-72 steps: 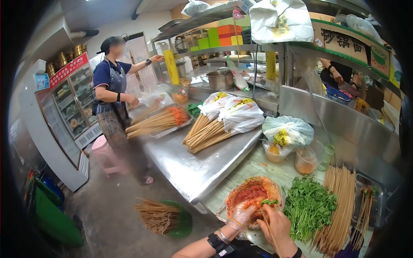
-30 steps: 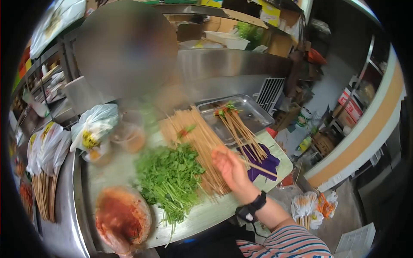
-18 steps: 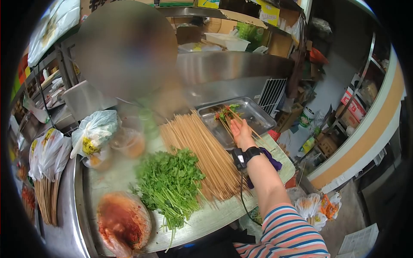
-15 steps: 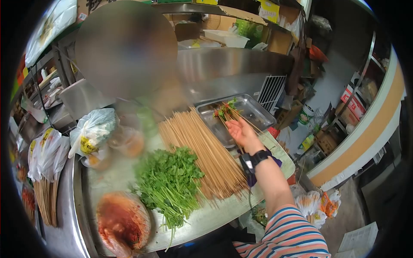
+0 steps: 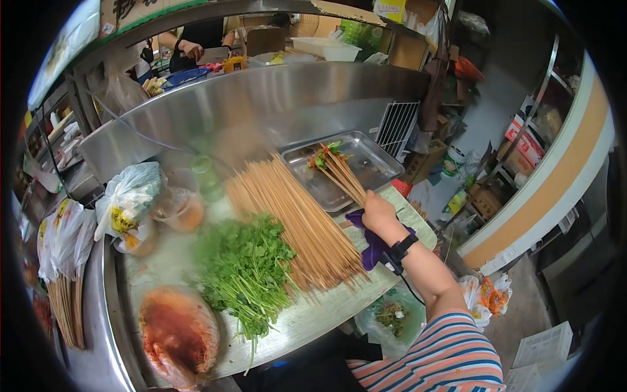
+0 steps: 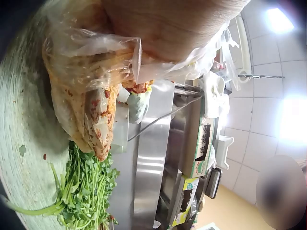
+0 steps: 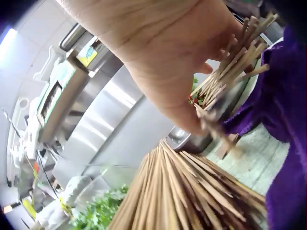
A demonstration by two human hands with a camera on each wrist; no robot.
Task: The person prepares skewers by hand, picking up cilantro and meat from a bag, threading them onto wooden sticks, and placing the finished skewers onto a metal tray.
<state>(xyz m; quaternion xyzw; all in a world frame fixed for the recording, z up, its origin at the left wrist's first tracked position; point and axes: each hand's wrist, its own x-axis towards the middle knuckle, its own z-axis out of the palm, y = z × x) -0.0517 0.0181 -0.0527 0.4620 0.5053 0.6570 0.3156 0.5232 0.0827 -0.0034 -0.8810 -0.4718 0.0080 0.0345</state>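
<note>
My right hand [image 5: 379,212] grips the lower ends of a bundle of wooden skewers [image 5: 344,178]. Their tips, dressed with green leaves and red bits, lie over the metal tray [image 5: 382,171]. In the right wrist view the fingers curl round the blunt ends, beside a purple cloth [image 7: 283,115]. At lower left, my left hand [image 5: 177,371], in a clear plastic glove, is at the bowl of red paste [image 5: 210,321]; its fingers are blurred and partly hidden, so I cannot tell their grip. Paste smears the clear plastic [image 6: 98,120] in the left wrist view.
Loose bare skewers [image 5: 294,225] and a heap of cilantro [image 5: 245,268] lie between the hands. Tied plastic bags [image 5: 134,193] and a tub [image 5: 177,209] stand at the left. A steel panel [image 5: 261,88] borders the back; another person's hand [image 5: 191,50] shows beyond it.
The right hand left the bowl with a skewer, crossed right to the bundle by the tray, and turned from palm up to gripping the lower ends. The left hand stays at the bowl.
</note>
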